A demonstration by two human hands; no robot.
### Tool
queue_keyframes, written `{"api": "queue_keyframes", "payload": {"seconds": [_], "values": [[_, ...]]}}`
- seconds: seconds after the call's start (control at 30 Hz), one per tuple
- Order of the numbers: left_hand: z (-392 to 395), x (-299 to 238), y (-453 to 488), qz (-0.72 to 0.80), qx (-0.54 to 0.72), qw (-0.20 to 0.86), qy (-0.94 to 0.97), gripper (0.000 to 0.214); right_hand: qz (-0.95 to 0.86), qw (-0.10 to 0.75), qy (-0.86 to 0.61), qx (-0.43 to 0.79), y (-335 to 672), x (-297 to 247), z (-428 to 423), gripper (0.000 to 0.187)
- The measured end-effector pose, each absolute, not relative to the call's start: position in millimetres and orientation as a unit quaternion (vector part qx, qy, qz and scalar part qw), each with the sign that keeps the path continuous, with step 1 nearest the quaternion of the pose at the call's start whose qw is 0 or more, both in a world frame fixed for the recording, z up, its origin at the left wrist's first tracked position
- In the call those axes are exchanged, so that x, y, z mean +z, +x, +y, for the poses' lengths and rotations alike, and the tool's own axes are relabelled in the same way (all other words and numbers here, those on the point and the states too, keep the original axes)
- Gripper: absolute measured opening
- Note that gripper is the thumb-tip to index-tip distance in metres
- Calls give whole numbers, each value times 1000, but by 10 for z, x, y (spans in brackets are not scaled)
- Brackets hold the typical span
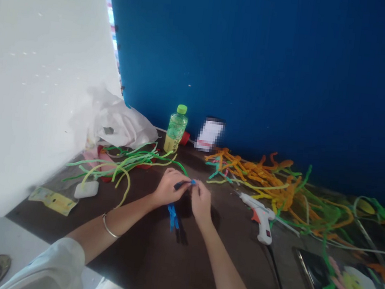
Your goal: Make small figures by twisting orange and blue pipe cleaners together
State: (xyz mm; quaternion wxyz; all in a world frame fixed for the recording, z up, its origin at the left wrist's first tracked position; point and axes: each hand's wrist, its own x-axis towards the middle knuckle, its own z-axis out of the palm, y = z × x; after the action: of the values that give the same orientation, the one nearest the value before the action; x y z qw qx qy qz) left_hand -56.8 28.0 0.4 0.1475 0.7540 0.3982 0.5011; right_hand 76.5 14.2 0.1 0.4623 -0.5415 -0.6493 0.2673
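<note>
left hand [170,189] and right hand [201,204], bangle [108,226] on the left wrist: fingers [182,179] pinched narrow on a blue pipe cleaner [184,184], held over the dark bench [151,260], with blue strands [172,216] just below. nearby, a hot glue gun [259,217] to the right, green pipe cleaners [128,160] to the left; beyond, orange pipe cleaners [258,175] and a green-capped bottle [176,128]. risk: a loosened pinch could drop the blue pipe cleaner, and a careless reach right could knock the glue gun, its nozzle towards the hands and a burn hazard if hot.

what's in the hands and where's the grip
A blue pipe cleaner; the grip is on its upper part, between the fingertips of the left hand and right hand. Exact finger placement is too small to tell.
</note>
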Motion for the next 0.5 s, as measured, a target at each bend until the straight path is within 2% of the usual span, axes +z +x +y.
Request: {"api": "queue_keyframes", "payload": {"seconds": [0.5], "values": [[294, -34, -588, 427, 514, 109, 736, 13, -818, 308, -464, -143, 830, 50, 121, 23]]}}
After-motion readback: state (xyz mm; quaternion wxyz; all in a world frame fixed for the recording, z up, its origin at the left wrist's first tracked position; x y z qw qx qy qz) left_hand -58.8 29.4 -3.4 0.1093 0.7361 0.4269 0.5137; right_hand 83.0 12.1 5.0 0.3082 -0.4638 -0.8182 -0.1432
